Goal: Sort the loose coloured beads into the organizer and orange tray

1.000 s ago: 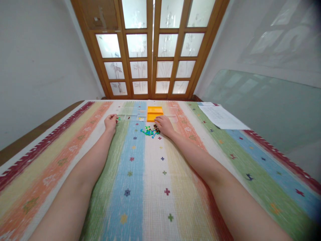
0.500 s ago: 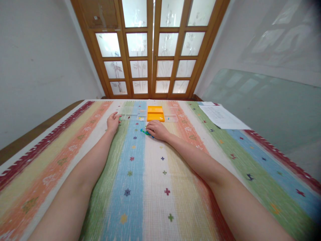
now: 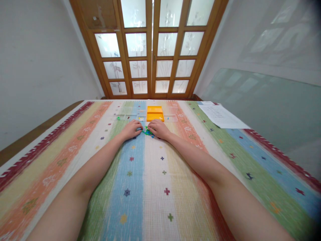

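Several tiny green and blue pieces lie in a small pile (image 3: 148, 132) on the striped cloth, between my two hands. At the pile's left edge is my left hand (image 3: 132, 130), its fingers bent and thumb apart from them, with nothing visible between. My right hand (image 3: 159, 129) rests over the right side of the pile, fingers curled down and together; what they pinch, if anything, is hidden. Just beyond stands a yellow tray (image 3: 154, 113) with two sections. A clear compartment box (image 3: 128, 113) to its left holds a few bits, among them a green piece (image 3: 118, 118).
Another clear tray (image 3: 172, 115) sits right of the yellow one, with a small blue piece (image 3: 168, 118) in it. Printed paper sheets (image 3: 223, 116) lie at the far right. The patterned tablecloth (image 3: 152, 187) covers the table; wood-framed glass doors are behind.
My left hand has moved right, from the clear box to the pile, and a green piece shows in the box where it was. My right hand stays at the pile.
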A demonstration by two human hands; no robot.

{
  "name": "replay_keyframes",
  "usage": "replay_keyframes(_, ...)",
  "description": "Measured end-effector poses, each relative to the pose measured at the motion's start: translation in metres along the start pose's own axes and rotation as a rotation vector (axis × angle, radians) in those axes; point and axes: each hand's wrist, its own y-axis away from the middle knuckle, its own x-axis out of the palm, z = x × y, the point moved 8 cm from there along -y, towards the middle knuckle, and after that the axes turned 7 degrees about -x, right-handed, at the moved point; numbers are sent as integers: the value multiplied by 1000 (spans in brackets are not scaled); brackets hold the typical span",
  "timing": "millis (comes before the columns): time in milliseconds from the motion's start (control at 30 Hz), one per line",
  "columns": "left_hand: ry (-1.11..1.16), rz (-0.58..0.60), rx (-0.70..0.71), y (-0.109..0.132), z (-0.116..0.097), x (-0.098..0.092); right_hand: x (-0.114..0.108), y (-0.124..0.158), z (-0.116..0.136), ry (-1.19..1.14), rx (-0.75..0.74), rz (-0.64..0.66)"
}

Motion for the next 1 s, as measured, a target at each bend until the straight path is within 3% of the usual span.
replay_keyframes(200, -2, -14, 6, -1, -2, 1, 3, 0, -1, 10, -1, 9)
replay_keyframes(300, 28, -38, -70, -2, 5, 1, 2, 0, 1, 6, -3, 10)
replay_keyframes(633, 315, -404, -546, 16, 92, -24, 1, 1, 1, -10, 8, 18)
replay_keyframes(800, 528, -568, -664, 27, 132, -30, 3, 1, 0, -20, 2, 14)
replay_keyframes(1000, 737, -729, -789, 42, 159, -34, 4, 2, -1, -28, 12, 15)
